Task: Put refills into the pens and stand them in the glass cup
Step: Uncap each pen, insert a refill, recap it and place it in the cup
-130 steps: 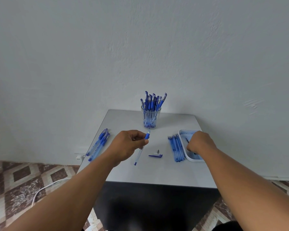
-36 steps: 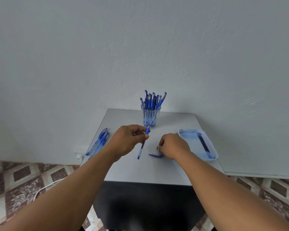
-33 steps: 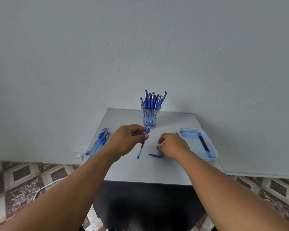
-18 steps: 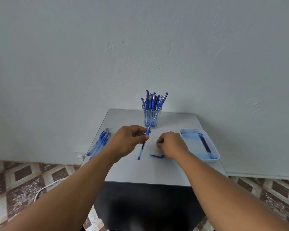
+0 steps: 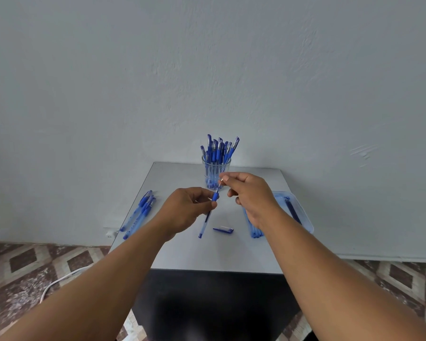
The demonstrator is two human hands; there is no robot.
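The pen hangs tilted above the desk, grip end up. The left hand pinches it near the blue grip. The right hand has its fingers curled, pinching a thin refill at the pen's upper end. Just behind stands the glass cup, full of pens. A cap lies below the hands, loose pens at left, a tray at right.

The right hand hides part of the tray.
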